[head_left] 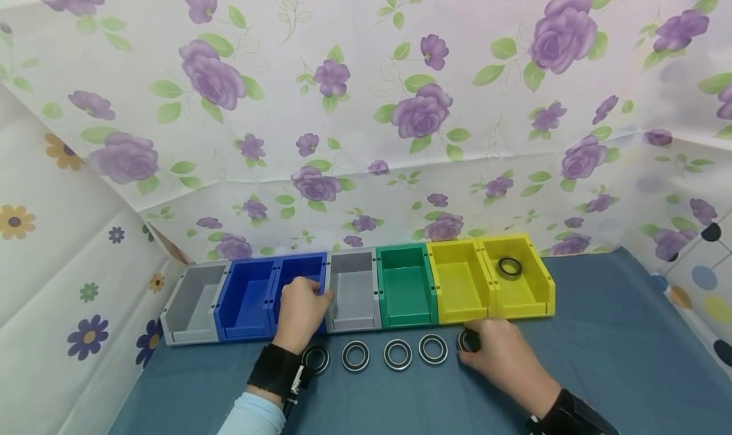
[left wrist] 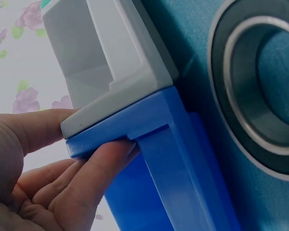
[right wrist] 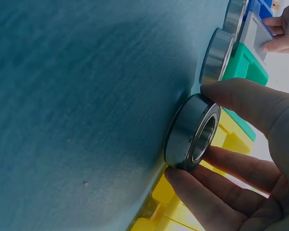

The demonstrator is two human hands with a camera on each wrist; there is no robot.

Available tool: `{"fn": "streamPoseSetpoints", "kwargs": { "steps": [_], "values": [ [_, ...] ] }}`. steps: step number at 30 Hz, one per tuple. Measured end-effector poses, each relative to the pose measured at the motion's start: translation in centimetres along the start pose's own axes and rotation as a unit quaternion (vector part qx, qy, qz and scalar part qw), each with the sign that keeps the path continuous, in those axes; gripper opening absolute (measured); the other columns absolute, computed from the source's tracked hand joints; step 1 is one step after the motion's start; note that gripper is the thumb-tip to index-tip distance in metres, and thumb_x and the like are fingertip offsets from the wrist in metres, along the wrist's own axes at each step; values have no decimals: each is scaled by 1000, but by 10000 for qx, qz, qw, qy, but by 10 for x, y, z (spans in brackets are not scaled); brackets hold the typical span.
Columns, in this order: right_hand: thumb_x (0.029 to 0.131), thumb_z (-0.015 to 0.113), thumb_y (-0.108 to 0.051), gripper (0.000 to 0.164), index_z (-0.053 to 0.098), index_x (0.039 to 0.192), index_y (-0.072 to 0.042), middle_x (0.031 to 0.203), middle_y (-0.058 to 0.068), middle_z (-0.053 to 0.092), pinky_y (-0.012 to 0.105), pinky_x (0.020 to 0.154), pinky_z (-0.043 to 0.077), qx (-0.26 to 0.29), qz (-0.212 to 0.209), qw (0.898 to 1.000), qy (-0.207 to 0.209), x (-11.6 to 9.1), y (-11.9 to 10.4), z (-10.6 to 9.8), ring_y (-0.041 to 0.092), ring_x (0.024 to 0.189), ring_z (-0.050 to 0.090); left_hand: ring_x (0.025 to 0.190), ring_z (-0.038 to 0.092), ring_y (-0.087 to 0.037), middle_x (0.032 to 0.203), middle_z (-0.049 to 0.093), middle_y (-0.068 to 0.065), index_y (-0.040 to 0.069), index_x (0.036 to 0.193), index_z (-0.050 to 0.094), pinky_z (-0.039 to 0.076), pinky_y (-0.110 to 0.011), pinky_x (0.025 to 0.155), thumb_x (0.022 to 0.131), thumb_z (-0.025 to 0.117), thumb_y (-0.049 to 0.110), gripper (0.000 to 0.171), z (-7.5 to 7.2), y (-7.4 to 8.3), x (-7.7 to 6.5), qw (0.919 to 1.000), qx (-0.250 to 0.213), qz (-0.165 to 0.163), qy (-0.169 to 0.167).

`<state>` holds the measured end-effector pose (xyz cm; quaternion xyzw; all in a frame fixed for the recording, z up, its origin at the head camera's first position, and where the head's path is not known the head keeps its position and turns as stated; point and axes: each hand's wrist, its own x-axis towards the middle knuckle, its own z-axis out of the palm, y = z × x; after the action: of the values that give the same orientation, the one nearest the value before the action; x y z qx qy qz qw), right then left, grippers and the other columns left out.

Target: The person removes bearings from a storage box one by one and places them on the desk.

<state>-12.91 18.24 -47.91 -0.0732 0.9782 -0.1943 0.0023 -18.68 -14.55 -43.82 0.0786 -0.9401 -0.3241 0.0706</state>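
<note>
My right hand (head_left: 500,349) pinches a ball bearing (right wrist: 192,132) between thumb and fingers, just in front of the yellow bins. The bearing is a steel ring with a dark seal, tilted in the right wrist view, beside the blue cloth. My left hand (head_left: 301,311) grips the adjoining walls of a blue bin (left wrist: 154,115) and a grey bin (left wrist: 120,72), thumb on the grey side and fingers inside the blue. Close to that wrist lies another bearing (head_left: 315,359), partly covered by the wrist strap in the head view.
Three more bearings lie in a row between the hands, among them a middle bearing (head_left: 398,355). One bearing (head_left: 509,268) sits in the rightmost yellow bin (head_left: 540,305). The bins, including a green bin (head_left: 406,289), stand side by side before a flowered sheet (head_left: 354,136).
</note>
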Motion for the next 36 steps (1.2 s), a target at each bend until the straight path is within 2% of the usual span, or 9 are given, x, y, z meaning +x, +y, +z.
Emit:
{"fn": "streamPoseSetpoints", "kwargs": {
  "steps": [5,16,22,27,31,36],
  "values": [
    [60,85,-31,47,71,100,-12,93,1,70,37,71,51,-12,-24,10000,0,0,1,2,13,81,62,38,27,-10,48,24,6,12,47,36,21,-23,37,80,72,21,50,0,-1,0,10000,11,38,26],
    [62,85,-29,43,71,99,-13,91,0,70,36,68,51,47,30,9999,-97,-1,-2,-1,12,79,62,39,26,-10,49,24,6,13,47,35,21,-23,38,80,72,21,50,1,-1,0,10000,37,46,34],
    [64,83,-29,34,71,94,-17,86,-2,69,34,66,51,53,-55,9999,148,-2,-5,-4,10,76,62,40,29,-10,49,25,6,13,47,37,23,-23,39,80,72,22,49,1,-1,1,10000,74,-30,12],
    [68,81,-28,31,72,95,-15,87,-2,70,34,66,52,80,-81,9997,236,-2,-9,-8,11,77,63,40,29,-10,50,24,6,13,47,37,23,-23,39,81,72,23,49,1,-1,1,10000,66,-30,-15],
    [71,79,-30,30,73,96,-15,90,0,71,36,68,54,71,-231,9983,538,-4,-11,-10,15,82,66,39,27,-10,49,24,5,13,47,36,21,-23,38,80,72,22,50,1,-1,0,10000,36,25,14],
    [73,78,-27,29,73,97,-12,91,4,71,36,66,55,150,-629,9902,1237,-2,-12,-20,19,82,67,38,27,-11,49,24,5,13,47,35,20,-23,37,81,72,22,50,1,-1,-1,10000,30,39,32]
  ]
}}
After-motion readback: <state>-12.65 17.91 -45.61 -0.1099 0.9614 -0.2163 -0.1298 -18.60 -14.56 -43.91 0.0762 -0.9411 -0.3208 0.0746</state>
